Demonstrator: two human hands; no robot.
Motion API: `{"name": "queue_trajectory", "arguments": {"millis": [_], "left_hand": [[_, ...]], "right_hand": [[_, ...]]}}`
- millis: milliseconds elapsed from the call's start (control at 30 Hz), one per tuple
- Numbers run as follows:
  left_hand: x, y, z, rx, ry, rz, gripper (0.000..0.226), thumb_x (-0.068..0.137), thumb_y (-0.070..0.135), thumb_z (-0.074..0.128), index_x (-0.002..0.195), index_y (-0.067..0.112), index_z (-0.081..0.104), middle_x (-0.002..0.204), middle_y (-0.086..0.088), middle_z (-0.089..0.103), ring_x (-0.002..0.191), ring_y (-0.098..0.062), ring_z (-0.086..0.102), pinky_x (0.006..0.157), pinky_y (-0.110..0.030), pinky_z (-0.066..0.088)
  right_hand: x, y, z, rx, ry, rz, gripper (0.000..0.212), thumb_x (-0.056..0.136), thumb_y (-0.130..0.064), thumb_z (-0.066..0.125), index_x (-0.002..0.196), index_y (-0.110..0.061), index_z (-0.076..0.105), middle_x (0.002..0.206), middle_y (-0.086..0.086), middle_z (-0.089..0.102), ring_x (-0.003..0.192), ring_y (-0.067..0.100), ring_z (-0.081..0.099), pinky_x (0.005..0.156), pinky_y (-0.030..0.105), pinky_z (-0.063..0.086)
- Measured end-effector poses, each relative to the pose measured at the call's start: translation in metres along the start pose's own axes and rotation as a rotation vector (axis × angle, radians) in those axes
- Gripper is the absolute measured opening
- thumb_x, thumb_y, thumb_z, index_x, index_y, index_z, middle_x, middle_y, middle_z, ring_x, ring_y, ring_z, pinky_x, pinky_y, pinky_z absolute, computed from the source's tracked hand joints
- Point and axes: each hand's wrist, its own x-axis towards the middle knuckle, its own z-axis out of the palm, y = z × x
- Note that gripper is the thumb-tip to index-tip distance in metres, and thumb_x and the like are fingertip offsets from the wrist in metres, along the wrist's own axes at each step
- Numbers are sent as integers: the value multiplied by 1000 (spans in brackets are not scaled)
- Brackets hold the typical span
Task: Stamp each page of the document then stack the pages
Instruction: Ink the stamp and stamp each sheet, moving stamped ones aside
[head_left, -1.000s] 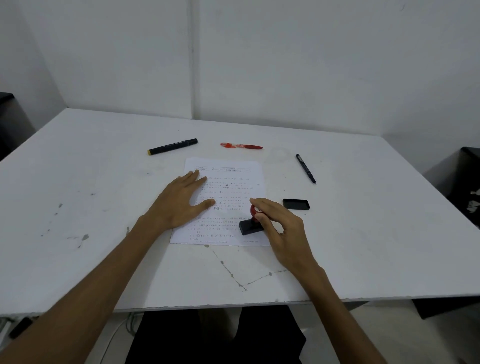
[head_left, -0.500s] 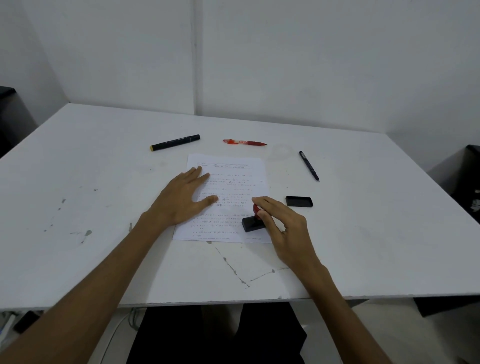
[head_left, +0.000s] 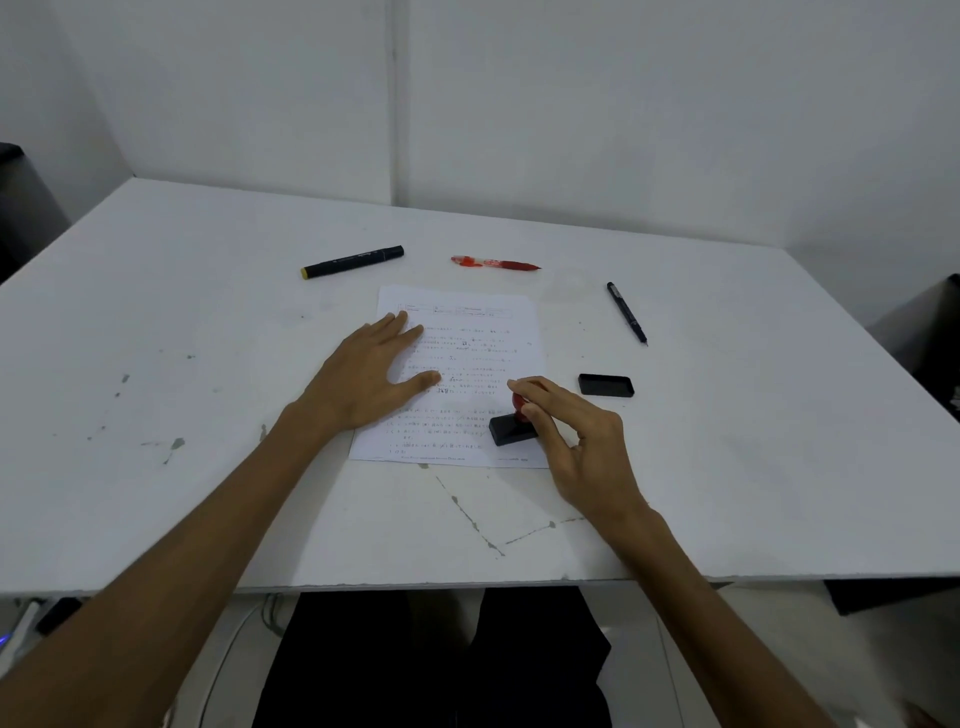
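three pens lay beyond the page (head_left: 467, 353) — a black marker (head_left: 353, 262), a red pen (head_left: 496, 263) and a thin black pen (head_left: 627, 313) — and one black cap (head_left: 605, 385) sat just right of it on the table (head_left: 156, 467). the left hand (head_left: 371, 376) lay flat, fingers spread, on the sheet. the right hand (head_left: 574, 441) gripped the stamp (head_left: 514, 427) at the page's lower right corner — one stamp, one page visible.

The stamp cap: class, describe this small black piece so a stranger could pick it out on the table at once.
Start at the printed page in the middle of the white table. Just off the page's right edge, beyond the right hand, the stamp cap lies alone. Unlike the long thin black pen farther back, it is a short, flat, black rectangle with rounded corners.
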Motion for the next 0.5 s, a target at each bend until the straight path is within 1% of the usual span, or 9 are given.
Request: {"name": "queue_trajectory", "arguments": {"millis": [67,133,267,367,500], "left_hand": [[0,0,0,7,-1,1,82,87,71,38,154,25,24,162,6,11,149,-9,8,118,-29,7],[0,0,-1,6,-1,1,83,87,71,38,154,25,24,162,5,11,149,-9,8,118,-29,6],[0,0,-1,9,-2,-5,82,88,70,40,154,25,23,162,6,10,149,-8,7,117,-27,5],[-1,-1,0,4,-8,-6,81,88,70,40,154,26,23,162,6,10,149,-8,6,118,-27,5],[1,-1,0,-5,-4,-5,83,87,72,39,153,26,24,162,6,11,148,-7,7,120,-29,7]], "right_hand": [[-1,0,0,-11,4,-2,30,98,-15,59,125,-6,68,123,-4,68,115,-6,61,100,15,48],[-1,0,0,-17,2,7,31,98,-16,59,126,-7,68,124,-5,67,118,-10,58,102,15,47],[-2,-1,0,-2,-10,51,32,99,-20,58,129,-11,67,130,-5,66,124,-3,58,107,20,46],[-3,-2,-2,27,-21,82,33,100,-22,57,130,-14,66,134,-5,64,128,0,56,109,18,42],[-3,0,-4,15,-76,112,41,95,-21,67,136,-20,62,140,-5,61,130,1,54,110,19,42]]}}
